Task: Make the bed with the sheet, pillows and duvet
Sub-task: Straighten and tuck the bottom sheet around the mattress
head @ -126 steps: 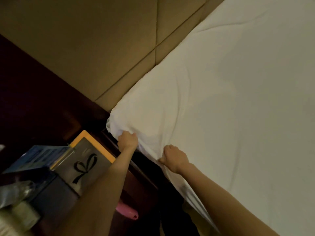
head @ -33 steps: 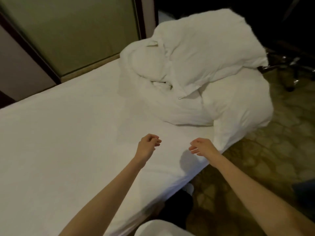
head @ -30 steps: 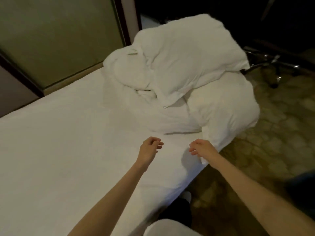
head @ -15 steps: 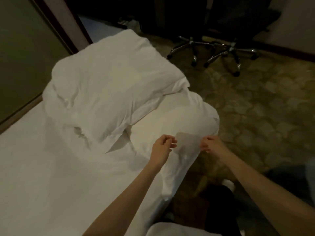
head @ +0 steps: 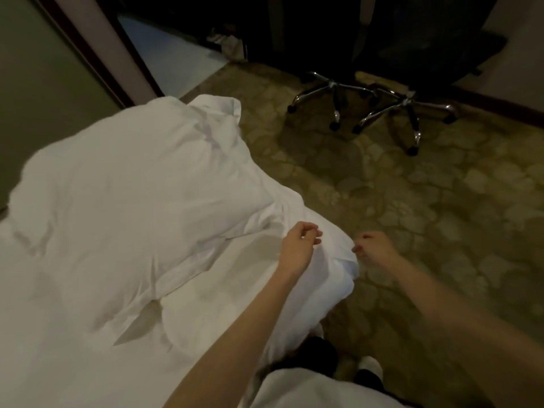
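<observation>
A white pillow (head: 132, 207) lies on top of a bunched white duvet (head: 223, 293) at the foot corner of the bed. The white sheet (head: 44, 357) covers the mattress at lower left. My left hand (head: 298, 245) hovers over the duvet's corner with loosely curled fingers and holds nothing. My right hand (head: 375, 245) hangs just past the bed's edge, fingers loosely curled, fingertips close to the duvet's edge, nothing in its grip.
Two chrome star bases of office chairs (head: 332, 92) (head: 409, 108) stand on the patterned carpet (head: 441, 219) beyond the bed. A dark-framed wall panel (head: 44, 83) runs along the left. My feet (head: 368, 366) are beside the bed's corner.
My hands let go of the tucked sheet at the head corner. I have moved along the bed to the foot, and the pillow and duvet pile now lies right under my hands.
</observation>
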The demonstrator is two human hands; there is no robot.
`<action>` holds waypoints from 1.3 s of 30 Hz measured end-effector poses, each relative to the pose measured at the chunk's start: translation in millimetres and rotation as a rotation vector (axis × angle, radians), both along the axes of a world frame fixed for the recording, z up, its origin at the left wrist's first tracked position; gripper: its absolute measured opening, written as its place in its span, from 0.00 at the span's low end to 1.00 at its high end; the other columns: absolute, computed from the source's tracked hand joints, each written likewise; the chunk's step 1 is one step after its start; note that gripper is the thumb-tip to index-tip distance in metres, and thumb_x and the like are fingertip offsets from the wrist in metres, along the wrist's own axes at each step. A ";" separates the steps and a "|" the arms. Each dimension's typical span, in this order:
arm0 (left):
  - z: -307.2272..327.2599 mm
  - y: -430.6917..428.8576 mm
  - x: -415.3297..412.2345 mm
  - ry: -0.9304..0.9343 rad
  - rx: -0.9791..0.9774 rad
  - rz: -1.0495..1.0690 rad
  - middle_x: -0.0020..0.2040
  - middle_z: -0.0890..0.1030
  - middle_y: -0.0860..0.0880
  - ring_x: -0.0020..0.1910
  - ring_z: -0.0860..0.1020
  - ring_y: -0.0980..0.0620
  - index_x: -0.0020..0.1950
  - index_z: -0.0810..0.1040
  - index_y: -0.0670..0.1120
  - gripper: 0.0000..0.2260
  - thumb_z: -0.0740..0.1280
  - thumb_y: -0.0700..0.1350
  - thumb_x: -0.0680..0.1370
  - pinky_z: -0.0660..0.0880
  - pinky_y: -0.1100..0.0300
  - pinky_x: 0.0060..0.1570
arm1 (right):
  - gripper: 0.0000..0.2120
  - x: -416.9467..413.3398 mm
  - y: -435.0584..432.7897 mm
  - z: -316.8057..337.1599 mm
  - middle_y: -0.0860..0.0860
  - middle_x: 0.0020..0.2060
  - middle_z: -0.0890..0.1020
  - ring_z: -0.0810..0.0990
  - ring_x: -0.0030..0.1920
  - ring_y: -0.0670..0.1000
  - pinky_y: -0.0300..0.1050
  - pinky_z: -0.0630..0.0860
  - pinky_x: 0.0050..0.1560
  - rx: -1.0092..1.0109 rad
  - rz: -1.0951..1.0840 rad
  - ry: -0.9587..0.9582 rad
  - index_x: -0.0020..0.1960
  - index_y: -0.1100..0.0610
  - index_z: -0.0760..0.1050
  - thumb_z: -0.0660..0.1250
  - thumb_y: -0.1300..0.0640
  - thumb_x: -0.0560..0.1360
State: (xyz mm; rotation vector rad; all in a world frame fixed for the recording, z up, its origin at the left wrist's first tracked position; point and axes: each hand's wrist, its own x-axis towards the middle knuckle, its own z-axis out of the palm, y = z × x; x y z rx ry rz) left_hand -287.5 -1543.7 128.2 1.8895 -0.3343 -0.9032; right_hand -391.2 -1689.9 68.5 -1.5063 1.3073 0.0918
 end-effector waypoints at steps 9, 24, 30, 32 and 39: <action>-9.0 -76.9 107.3 -0.052 0.112 0.045 0.57 0.79 0.49 0.54 0.79 0.51 0.59 0.75 0.47 0.11 0.56 0.47 0.83 0.76 0.55 0.59 | 0.08 122.9 -53.3 5.7 0.60 0.42 0.81 0.79 0.40 0.57 0.50 0.77 0.45 0.050 0.057 -0.111 0.41 0.60 0.73 0.60 0.64 0.78; -62.3 -254.1 207.7 0.121 0.106 0.512 0.53 0.80 0.46 0.52 0.79 0.48 0.52 0.74 0.47 0.07 0.58 0.44 0.81 0.75 0.57 0.50 | 0.07 258.3 -285.2 -5.6 0.59 0.43 0.82 0.80 0.39 0.52 0.41 0.77 0.37 0.109 0.442 -0.055 0.44 0.61 0.77 0.61 0.62 0.78; -54.8 -340.9 249.4 0.176 0.129 0.607 0.51 0.80 0.47 0.49 0.79 0.50 0.55 0.74 0.45 0.09 0.56 0.46 0.82 0.76 0.56 0.53 | 0.07 311.9 -399.2 5.8 0.55 0.39 0.83 0.80 0.40 0.52 0.43 0.76 0.43 0.113 0.513 -0.030 0.44 0.56 0.77 0.63 0.59 0.78; -51.2 -358.0 267.9 0.168 0.126 0.619 0.51 0.80 0.48 0.49 0.79 0.51 0.57 0.74 0.45 0.09 0.56 0.46 0.83 0.75 0.58 0.50 | 0.06 334.4 -424.3 3.9 0.55 0.40 0.83 0.80 0.39 0.51 0.44 0.76 0.43 0.114 0.514 -0.009 0.45 0.57 0.77 0.63 0.59 0.78; -52.1 -382.7 372.0 0.126 0.124 0.777 0.49 0.80 0.46 0.45 0.78 0.51 0.57 0.75 0.42 0.10 0.57 0.43 0.82 0.72 0.63 0.39 | 0.06 453.5 -451.6 9.0 0.55 0.41 0.82 0.78 0.38 0.50 0.40 0.74 0.39 0.139 0.642 -0.014 0.48 0.58 0.77 0.61 0.59 0.79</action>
